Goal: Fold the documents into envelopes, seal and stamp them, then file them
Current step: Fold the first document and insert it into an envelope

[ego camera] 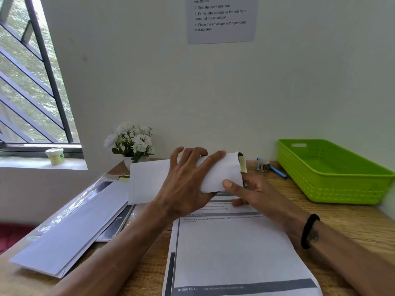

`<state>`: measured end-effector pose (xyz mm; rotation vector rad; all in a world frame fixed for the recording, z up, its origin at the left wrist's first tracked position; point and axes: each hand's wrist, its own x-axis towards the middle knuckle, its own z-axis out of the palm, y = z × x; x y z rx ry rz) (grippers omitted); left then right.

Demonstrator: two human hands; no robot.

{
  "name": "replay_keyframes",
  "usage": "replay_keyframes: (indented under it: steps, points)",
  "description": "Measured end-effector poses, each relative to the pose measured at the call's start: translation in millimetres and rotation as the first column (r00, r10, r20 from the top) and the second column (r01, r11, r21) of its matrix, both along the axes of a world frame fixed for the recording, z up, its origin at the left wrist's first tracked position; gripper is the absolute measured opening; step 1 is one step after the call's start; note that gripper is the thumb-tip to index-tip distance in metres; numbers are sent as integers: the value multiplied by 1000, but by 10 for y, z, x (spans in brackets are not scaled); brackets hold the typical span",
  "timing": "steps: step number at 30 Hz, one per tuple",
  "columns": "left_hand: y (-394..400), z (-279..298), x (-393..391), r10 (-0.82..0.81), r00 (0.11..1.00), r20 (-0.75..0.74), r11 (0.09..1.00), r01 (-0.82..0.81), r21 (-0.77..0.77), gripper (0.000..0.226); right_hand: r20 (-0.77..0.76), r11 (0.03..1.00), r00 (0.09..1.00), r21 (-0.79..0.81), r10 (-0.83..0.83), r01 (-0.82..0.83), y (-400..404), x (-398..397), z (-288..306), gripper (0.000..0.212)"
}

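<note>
Both hands are raised just above the wooden surface [333, 216], working on one white envelope [149, 180]. The left hand [188, 184] lies over the envelope's middle, fingers curled across its top edge and the thumb tucked beneath, so it has a firm grip on the paper. The right hand [248, 191] is at the envelope's right end, thumb pressed against the lower corner and the other fingers loosely extended beneath; it is partly open, pinching only that end. At the same end a yellow adhesive strip [242, 164] shows along the open flap, and I cannot tell whether a document is already inside.

Under the hands a printed document [235, 253] lies flat on the surface, with grey bands and small text. To the left a stack of long white envelopes [70, 229] rests partly on a clear plastic sleeve near the surface's edge. Behind it stands a small pot of white flowers [132, 142] against the wall. To the right sit a roll of stamps [263, 165] and a blue pen [277, 171], just beside a green plastic basket [320, 184]. A black band [308, 231] circles the right wrist. A sheet of instructions [221, 18] hangs on the wall, and a small tub [55, 155] stands on the window ledge
</note>
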<state>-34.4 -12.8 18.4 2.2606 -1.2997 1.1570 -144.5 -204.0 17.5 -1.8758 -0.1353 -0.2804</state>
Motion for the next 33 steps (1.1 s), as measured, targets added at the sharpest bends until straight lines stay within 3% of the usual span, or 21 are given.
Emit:
replay_keyframes:
  steps: [4, 9, 12, 14, 16, 17, 19, 21, 24, 27, 33]
  points:
    - [-22, -10, -31, -24, 1000, 6, 1000, 24, -14, 80, -5, 997, 1000, 72, -11, 11, -51, 46, -60, 23]
    - [36, 57, -7, 12, 999, -31, 1000, -12, -17, 98, -1, 917, 1000, 400, 2, -2, -134, 89, -66, 21]
    - [106, 160, -6, 34, 983, -182, 998, -45, -53, 99, 15, 827, 999, 562, -49, 32, -260, 115, -10, 26]
    - [146, 207, 5, -1, 940, -341, 987, -54, -152, 77, 25, 765, 997, 643, -75, 41, -335, 119, 19, 25]
    - [171, 252, 13, -115, 839, -533, 962, -41, -271, 49, 30, 742, 994, 668, -104, 58, -389, 120, 23, 18]
    - [172, 276, 17, -202, 741, -640, 946, -23, -325, 40, 27, 733, 992, 676, -127, 75, -406, 122, 21, 18]
    - [181, 320, -9, -367, 464, -806, 914, 21, -404, 30, 5, 722, 985, 681, -173, 123, -421, 137, 12, 23]
    - [178, 339, -44, -457, 183, -871, 889, 57, -454, 29, -25, 730, 977, 661, -210, 174, -427, 159, -10, 33]
    - [121, 281, -85, -526, -48, -849, 847, 66, -528, 33, -72, 755, 977, 624, -200, 200, -388, 185, -52, 43]
    - [35, 206, -137, -557, -134, -820, 824, 36, -565, 31, -117, 826, 988, 543, -102, 150, -324, 159, -56, 44]
    - [-38, 72, -131, -574, -68, -816, 818, 4, -576, 29, -155, 884, 987, 455, -41, 108, -265, 112, -37, 45]
